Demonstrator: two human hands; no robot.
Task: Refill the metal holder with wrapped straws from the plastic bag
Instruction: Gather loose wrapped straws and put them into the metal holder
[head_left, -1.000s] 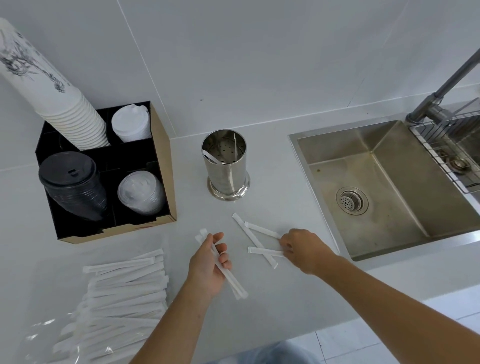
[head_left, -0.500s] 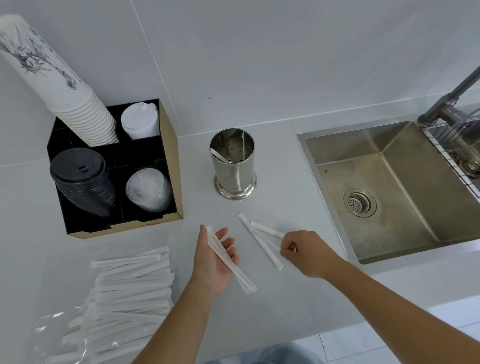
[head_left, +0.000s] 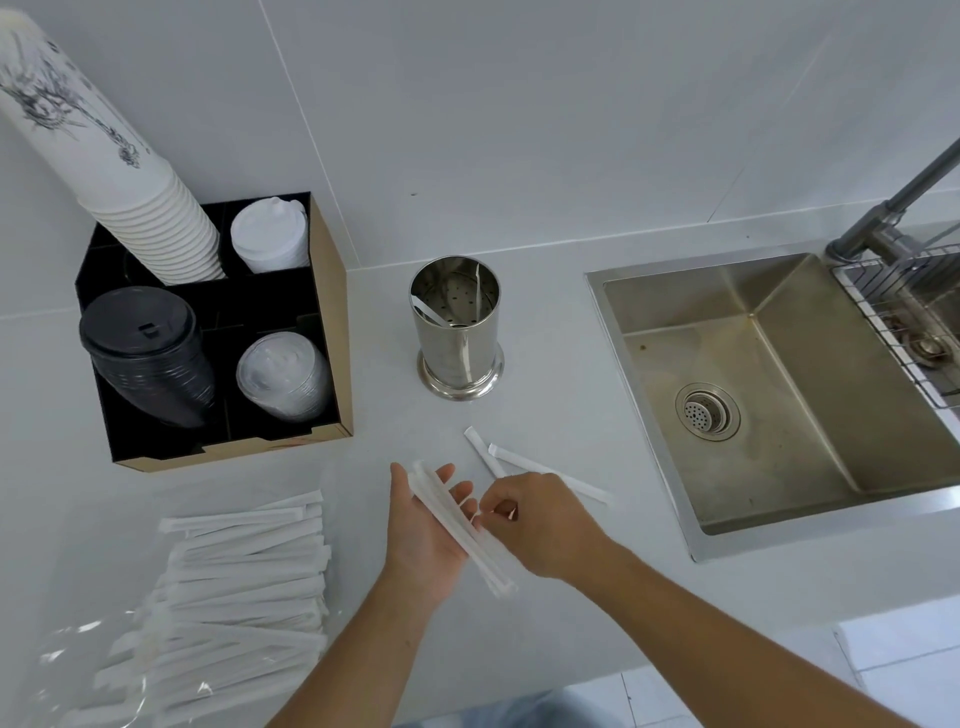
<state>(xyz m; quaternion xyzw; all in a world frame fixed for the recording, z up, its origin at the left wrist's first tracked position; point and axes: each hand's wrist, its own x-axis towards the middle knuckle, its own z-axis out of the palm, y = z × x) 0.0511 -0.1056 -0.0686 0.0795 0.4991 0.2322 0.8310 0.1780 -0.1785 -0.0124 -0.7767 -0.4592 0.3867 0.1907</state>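
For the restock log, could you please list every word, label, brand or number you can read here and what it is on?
No readable text anywhere.
Stack of paper cups: a black ink drawing, no legible words.
Wrapped straws in the plastic bag: plain white wrappers.
Metal holder, black lids, cardboard organizer: no markings visible.
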